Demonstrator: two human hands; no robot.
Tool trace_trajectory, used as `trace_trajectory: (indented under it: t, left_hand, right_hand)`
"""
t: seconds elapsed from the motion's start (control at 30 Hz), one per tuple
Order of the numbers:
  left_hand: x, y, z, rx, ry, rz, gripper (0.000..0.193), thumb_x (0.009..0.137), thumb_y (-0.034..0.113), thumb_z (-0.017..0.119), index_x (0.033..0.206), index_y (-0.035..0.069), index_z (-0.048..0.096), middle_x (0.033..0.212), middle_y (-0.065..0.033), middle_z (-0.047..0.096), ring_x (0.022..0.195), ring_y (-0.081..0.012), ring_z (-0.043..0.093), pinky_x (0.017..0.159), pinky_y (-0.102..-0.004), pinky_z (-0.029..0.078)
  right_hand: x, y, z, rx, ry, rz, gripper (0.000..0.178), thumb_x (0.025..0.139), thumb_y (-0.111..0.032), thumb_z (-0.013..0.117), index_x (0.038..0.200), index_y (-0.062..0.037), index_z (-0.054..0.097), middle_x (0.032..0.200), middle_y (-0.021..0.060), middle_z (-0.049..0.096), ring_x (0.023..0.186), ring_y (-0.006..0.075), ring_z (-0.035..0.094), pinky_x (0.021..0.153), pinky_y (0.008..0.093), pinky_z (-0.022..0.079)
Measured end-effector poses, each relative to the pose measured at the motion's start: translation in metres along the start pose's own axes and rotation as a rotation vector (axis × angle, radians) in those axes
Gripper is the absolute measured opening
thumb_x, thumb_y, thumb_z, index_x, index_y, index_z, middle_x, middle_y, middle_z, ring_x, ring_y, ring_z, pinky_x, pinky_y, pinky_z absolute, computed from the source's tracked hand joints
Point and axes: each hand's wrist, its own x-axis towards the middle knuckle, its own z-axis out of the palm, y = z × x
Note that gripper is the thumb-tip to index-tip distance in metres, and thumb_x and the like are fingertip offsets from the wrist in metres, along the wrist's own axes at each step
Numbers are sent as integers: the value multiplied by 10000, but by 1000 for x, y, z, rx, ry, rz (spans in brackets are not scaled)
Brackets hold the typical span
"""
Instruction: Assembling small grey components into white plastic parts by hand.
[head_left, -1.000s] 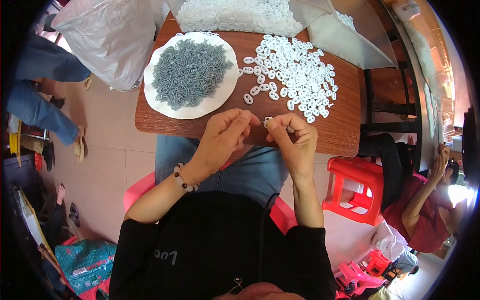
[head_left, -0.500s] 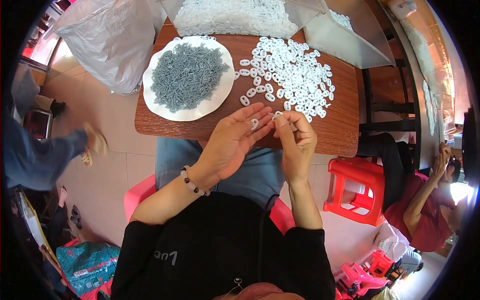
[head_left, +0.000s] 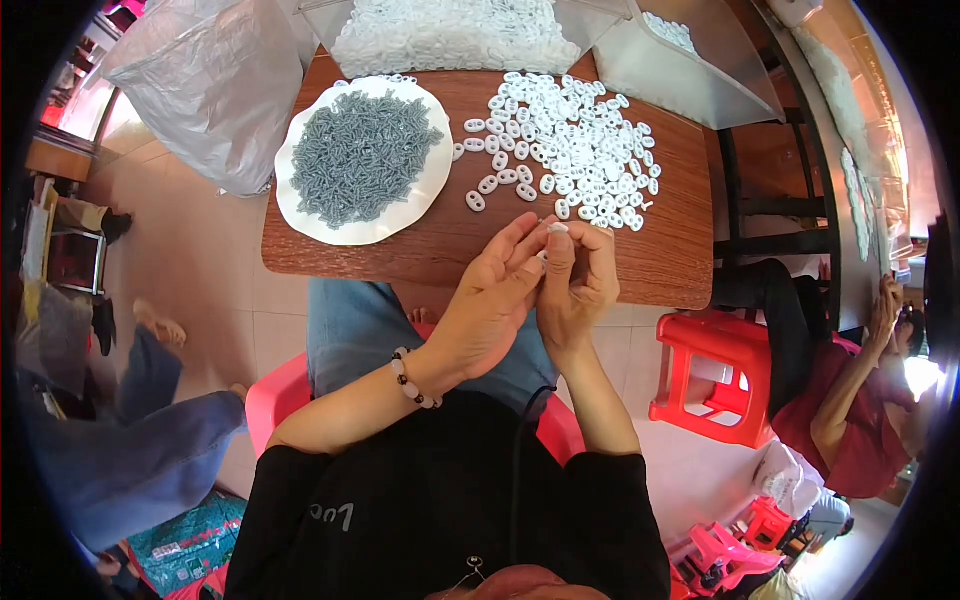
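My left hand [head_left: 495, 300] and my right hand [head_left: 577, 285] meet just off the table's near edge. Between my right thumb and fingers is a small white plastic piece [head_left: 558, 228], and the tips of my left fingers come up to it. Another white piece [head_left: 543, 257] shows at the tip of my left thumb, which is bent in toward the fingers. Beyond my hands lies a spread pile of white two-hole oval plastic pieces [head_left: 590, 140]. To its left, a white wavy-rimmed plate [head_left: 290, 205] holds a heap of small grey pins [head_left: 365, 155].
A clear bin [head_left: 450, 40] full of white pieces stands at the back of the brown table [head_left: 400, 262], with another clear bin [head_left: 670, 85] to its right. A large pale sack [head_left: 215, 90] is at the left. A red stool [head_left: 710, 380] and a seated person [head_left: 850, 410] are on the right; someone's legs [head_left: 150, 460] are at the left.
My left thumb has bent in toward the fingers, and my left hand has moved right, against my right hand. The white piece from my left palm is now at the thumb tip.
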Motion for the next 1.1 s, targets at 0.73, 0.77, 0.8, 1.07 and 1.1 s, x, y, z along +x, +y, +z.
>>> trace_trajectory:
  t: [0.73,0.77,0.8,1.07,1.1]
  left_hand:
    - [-5,3,-14,283,101,-53,278,902,145,662,1120,-27,640,1019,-69,673,909,-104,624,831,-262,521]
    - [-5,2,-14,302,108,-31,274,902,142,662,1115,-30,642,1015,-70,675,906,-105,626,825,-258,522]
    - [-5,3,-13,322,115,-7,270,902,139,661,1109,-33,645,1010,-72,676,902,-105,627,820,-254,524]
    - [-8,24,-20,106,165,-202,259,915,197,645,1102,19,652,979,-53,674,830,-95,622,786,-253,521]
    - [-8,26,-21,63,174,-212,254,920,207,637,1105,33,650,979,-44,671,825,-93,617,785,-253,519]
  right_hand:
    - [-3,-7,1,142,-85,-79,58,963,-26,512,999,17,498,754,50,558,673,79,536,613,198,445]
    - [-4,-8,2,172,-84,-63,52,963,-21,507,1000,13,500,760,52,564,672,78,534,614,197,443]
    - [-4,-9,2,202,-83,-48,47,962,-17,503,1001,10,503,766,55,570,670,76,533,615,196,442]
    - [10,-32,-6,405,-82,286,72,946,-62,532,912,-4,558,1022,204,649,783,102,582,694,219,469]
    - [11,-31,-8,443,-108,314,87,935,-69,550,877,-7,567,1079,238,645,819,115,601,726,230,481]
